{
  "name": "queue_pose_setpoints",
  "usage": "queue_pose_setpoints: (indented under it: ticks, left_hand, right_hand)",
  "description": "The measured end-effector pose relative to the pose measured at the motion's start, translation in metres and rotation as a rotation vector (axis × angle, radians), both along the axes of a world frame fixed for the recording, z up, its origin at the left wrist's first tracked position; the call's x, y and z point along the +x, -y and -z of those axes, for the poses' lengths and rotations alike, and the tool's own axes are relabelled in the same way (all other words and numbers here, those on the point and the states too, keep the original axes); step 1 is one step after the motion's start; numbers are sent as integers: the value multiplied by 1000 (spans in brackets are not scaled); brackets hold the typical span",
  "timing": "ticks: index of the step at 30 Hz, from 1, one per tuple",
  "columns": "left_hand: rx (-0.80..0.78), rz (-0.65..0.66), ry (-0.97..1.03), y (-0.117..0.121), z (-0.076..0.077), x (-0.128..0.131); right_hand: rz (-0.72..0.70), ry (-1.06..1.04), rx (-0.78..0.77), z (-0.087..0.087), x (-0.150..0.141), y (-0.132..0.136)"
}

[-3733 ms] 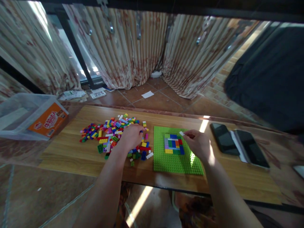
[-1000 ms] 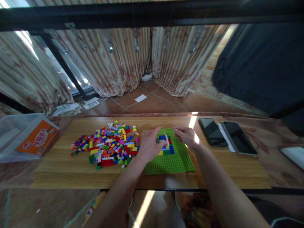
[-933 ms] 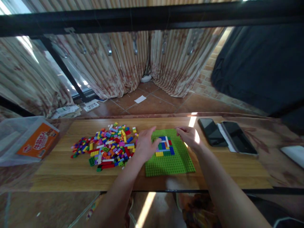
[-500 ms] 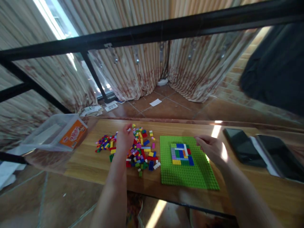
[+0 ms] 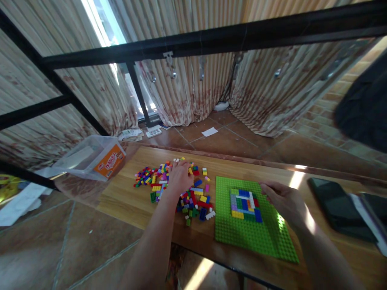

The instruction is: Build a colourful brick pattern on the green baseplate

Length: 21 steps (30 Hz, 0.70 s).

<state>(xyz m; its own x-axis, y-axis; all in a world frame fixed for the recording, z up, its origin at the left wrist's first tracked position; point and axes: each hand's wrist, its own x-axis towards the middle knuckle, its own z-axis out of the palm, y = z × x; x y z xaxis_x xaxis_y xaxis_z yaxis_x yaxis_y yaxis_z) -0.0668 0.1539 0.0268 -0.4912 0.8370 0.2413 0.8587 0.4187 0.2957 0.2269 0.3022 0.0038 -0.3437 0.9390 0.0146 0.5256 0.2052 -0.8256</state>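
Note:
My left hand (image 5: 180, 178) reaches over the pile of loose toy bricks (image 5: 198, 192), palm down, fingers apart among the bricks at its far side. The hand covers part of the pile. My right hand (image 5: 281, 198) hovers at the right of the green baseplate (image 5: 234, 237), thumb and fingers drawn together; whatever may be between them is hidden. On the baseplate sits a low square build (image 5: 237, 214) of yellow, blue, green, red, grey and purple bricks. A long white brick (image 5: 251, 199) lies along its right side, on top.
Two dark phones stand right of the baseplate, the nearer phone (image 5: 335, 209) beside a white strip. A clear plastic box (image 5: 86, 159) with an orange label is beyond the table's left end. A black metal rail (image 5: 193, 46) crosses in front of the curtains.
The white brick that my right hand held earlier is now on the build. My left hand has moved from the baseplate back to the pile. The view has swung left.

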Motion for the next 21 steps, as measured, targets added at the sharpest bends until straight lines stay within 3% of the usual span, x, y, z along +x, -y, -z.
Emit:
queue_pose_setpoints:
  ticks: [7, 11, 13, 17, 21]
  left_hand:
    - [-47, -28, 0, 1, -2, 5]
    - [30, 46, 87, 1, -5, 1]
    - [116, 157, 241, 1, -7, -1]
    - [241, 399, 740, 0, -14, 6]
    - [284, 487, 1028, -4, -23, 23]
  right_hand:
    - [-7, 28, -15, -5, -2, 4]
    - [3, -9, -13, -7, -3, 5]
    - [16, -32, -12, -8, -4, 5]
    - [-17, -55, -7, -12, -8, 9]
    - [-58, -142, 1, -19, -18, 17]
